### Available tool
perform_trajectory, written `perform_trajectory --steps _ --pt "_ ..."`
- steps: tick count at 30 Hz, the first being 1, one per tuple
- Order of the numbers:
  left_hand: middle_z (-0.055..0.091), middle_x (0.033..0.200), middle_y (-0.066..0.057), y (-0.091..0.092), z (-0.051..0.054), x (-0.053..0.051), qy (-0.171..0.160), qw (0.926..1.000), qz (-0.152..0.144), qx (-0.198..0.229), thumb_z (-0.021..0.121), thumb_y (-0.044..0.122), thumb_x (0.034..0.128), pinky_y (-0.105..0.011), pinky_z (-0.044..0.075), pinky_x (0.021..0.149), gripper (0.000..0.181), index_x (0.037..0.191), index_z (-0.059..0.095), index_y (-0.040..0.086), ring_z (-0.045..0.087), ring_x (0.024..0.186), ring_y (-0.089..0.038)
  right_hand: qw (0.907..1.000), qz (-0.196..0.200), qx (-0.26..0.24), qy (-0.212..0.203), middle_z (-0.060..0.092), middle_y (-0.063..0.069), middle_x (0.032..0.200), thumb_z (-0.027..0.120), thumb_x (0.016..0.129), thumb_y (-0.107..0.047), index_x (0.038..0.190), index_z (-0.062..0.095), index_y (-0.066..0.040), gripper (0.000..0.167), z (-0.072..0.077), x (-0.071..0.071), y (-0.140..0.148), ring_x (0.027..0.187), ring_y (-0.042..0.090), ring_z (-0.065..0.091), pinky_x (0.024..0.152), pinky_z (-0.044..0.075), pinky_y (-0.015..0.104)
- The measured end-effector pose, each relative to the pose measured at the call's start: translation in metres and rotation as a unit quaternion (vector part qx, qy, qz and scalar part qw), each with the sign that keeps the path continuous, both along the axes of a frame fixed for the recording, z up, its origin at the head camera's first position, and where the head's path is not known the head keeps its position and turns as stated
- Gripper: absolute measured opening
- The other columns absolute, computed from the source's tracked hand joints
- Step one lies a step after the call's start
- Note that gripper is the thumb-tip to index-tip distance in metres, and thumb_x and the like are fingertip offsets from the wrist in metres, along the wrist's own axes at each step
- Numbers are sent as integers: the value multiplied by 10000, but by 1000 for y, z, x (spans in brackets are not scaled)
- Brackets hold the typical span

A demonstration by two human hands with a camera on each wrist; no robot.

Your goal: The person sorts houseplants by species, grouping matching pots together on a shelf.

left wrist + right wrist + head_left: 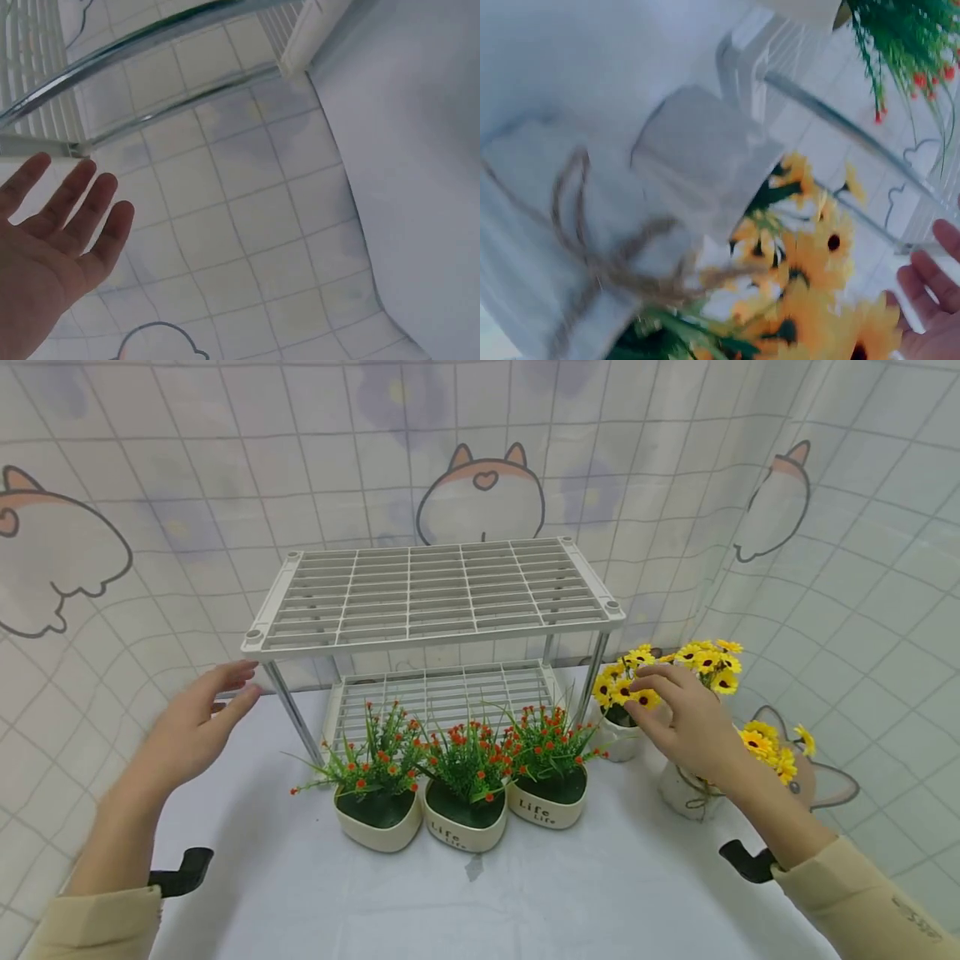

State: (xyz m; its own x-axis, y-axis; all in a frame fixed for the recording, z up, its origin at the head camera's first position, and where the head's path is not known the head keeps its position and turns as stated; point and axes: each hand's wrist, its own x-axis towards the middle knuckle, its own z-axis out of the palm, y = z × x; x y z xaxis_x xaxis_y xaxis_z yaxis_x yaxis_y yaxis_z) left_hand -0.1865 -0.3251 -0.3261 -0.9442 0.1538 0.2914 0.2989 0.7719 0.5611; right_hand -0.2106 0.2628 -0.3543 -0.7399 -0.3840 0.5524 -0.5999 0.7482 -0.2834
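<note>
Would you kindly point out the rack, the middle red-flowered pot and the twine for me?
Rack [435, 640]: head view, on the front edge of its top shelf.
Middle red-flowered pot [468, 837]: head view, on its front wall.
Twine [598, 271]: right wrist view, near its knot.

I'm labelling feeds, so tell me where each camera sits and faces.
Head: worn there, facing forward and down at rack; left hand, right hand show.
Left wrist: worn there, facing rack and backdrop; left hand shows.
Right wrist: worn there, facing yellow flowers and rack; right hand partly shows.
Head and right wrist share the yellow flowers.
</note>
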Motion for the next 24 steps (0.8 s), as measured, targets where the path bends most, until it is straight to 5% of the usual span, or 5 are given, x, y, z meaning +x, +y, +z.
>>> perform_trajectory --steps 5,7,11,18,24 --pt "569 1381 -170 13 0 2 388 9945 -167 960 404 258 1129 -219 418 984 430 1490 447 27 527 1254 -215 9985 472 -180 222 691 52 1084 780 884 -25 1064 700 -51 198 -13 10 -10 985 231 644 791 545 452" --pt "596 1318 -107 18 0 2 579 9889 -283 1339 395 225 1131 -131 414 922 399 1460 469 10 549 1192 -122 9976 626 -269 99 703 29 1039 776 888 -26 1072 701 -68 204 -19 13 -14 898 197 658 896 518 519" --pt "614 1244 -17 26 -2 0 781 9726 -515 2130 396 209 1130 -165 461 917 361 1409 512 13 579 1153 -96 9955 844 -400 -156 713 13 1037 770 898 -31 1119 694 -55 235 -29 17 -21 879 190 676 877 547 523" --pt "623 1195 -68 34 -1 -7 598 9092 -999 3996 477 221 1109 -214 500 905 258 1261 592 48 599 1108 -186 9925 995 -576 -425 701 21 1108 754 901 9 1172 665 -25 288 -47 24 -28 969 211 676 709 592 367" --pt "627 1168 -52 40 2 -9 613 8888 -764 4477 504 239 1101 -219 508 889 239 1211 591 45 597 1086 -189 9919 809 -843 -501 665 48 1156 744 883 61 1215 634 -29 361 -55 22 -28 1027 219 640 699 594 374"
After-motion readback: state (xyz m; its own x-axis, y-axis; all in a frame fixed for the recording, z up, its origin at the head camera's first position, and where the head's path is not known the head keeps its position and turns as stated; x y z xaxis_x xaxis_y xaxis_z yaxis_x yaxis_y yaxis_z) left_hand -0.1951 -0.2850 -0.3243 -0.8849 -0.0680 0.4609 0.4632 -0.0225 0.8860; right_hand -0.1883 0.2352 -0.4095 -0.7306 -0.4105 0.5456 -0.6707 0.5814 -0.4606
